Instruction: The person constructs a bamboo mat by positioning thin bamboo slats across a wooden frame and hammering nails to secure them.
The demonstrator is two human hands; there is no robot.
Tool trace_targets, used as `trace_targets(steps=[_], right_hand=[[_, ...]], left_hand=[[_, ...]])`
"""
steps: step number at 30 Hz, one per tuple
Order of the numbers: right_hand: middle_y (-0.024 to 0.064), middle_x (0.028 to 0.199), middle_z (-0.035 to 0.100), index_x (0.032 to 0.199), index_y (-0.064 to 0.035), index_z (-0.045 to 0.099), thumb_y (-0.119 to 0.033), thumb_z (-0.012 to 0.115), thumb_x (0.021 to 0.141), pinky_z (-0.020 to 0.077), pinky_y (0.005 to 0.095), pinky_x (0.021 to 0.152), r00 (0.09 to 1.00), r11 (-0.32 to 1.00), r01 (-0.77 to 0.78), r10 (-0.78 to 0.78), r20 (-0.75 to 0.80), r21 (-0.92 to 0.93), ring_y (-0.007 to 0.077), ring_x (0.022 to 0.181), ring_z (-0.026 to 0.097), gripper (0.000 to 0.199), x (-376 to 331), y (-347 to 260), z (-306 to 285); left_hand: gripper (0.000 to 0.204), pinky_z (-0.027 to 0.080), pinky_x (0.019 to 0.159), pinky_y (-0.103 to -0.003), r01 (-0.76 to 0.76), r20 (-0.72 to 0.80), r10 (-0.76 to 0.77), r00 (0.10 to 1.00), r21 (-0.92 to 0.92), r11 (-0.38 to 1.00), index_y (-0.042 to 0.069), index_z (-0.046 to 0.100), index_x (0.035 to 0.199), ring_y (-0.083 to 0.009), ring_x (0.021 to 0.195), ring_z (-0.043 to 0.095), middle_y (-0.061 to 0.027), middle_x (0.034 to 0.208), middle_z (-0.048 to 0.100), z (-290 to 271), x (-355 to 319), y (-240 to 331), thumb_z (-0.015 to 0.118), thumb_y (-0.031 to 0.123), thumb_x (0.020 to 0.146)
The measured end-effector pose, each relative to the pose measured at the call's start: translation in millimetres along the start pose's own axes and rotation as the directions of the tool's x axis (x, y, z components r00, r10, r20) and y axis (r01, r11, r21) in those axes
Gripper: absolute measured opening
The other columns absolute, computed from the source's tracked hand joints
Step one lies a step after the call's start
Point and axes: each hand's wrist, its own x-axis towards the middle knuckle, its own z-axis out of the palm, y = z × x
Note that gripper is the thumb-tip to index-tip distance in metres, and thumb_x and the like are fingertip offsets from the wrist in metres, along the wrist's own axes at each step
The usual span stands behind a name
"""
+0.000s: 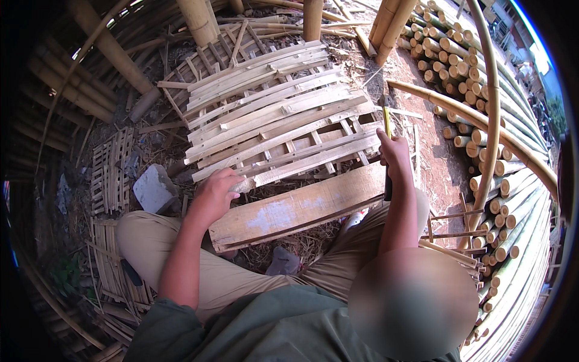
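Slatted bamboo panel (pixel 286 111) just past thick plank (pixel 301 202), in front of folded legs (pixel 151 241). Probably light for size, stiff along slats, apt to flex between crosspieces (pixel 316 139); likely dry, not slippery, prone to splinter at ends. Best taken by outer slats near crosspieces. Left hand (pixel 216 194) grasping near-left slat end; right hand (pixel 395 154) clenched round narrow yellow-and-dark tool (pixel 387 120), by right edge. Most room rightward, over bare earth (pixel 446 160); tighter leftward, pale block (pixel 154 188) near panel corner; posts (pixel 198 21) beyond far edge.
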Motion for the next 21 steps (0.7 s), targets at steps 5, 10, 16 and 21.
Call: trace_targets(steps=[5,10,16,21], right_hand=[[0.0019,0.055,0.049,0.066,-0.0028,0.054,-0.036,0.07,0.085,0.0369,0.0299,0.041,0.999,0.998,0.006,-0.009,-0.034,-0.07,0.012,0.044,0.044,0.042,-6.6,-6.3,1.1],[0.0006,0.055,0.047,0.066,-0.0025,0.055,-0.036,0.072,0.084,0.0364,0.0294,0.04,0.997,0.988,0.03,-0.04,-0.065,-0.154,0.0118,0.043,0.043,0.041,-4.7,-5.3,1.0],[0.0131,0.056,0.058,0.07,0.0066,0.063,-0.04,0.068,0.085,0.0459,0.0364,0.05,0.981,0.924,0.13,-0.173,-0.088,-0.36,0.0193,0.048,0.057,0.049,-13.6,-4.7,14.7],[0.0289,0.069,0.063,0.076,0.0093,0.066,-0.022,0.063,0.078,0.0521,0.0449,0.069,0.921,0.843,0.388,-0.372,0.117,-0.372,0.0416,0.068,0.065,0.032,-31.4,1.0,53.1]], left_hand=[[0.036,0.048,0.088,-0.039,0.067,-0.022,-0.067,0.997,-0.038,0.997,0.001,0.067,0.105,-0.0325,0.101,0.059,-0.0129,0.102,0.063,-7.9,2.6,9.7,0.074,-0.002,0.07],[0.035,0.048,0.088,-0.039,0.023,0.004,-0.023,1.0,-0.008,1.0,0.002,0.067,0.104,-0.0321,0.101,0.059,-0.0124,0.101,0.062,-10.3,1.7,-2.0,0.075,-0.002,0.07],[0.034,0.047,0.089,-0.038,0.013,0.032,-0.013,0.999,-0.002,1.0,0.001,0.067,0.103,-0.0326,0.101,0.059,-0.0131,0.102,0.062,-10.1,1.3,-1.9,0.074,-0.001,0.07],[0.033,0.046,0.089,-0.038,-0.007,0.038,0.007,0.999,0.001,1.0,0.0,0.066,0.103,-0.0333,0.101,0.059,-0.0142,0.102,0.062,-9.4,1.2,-4.6,0.074,-0.001,0.071]])
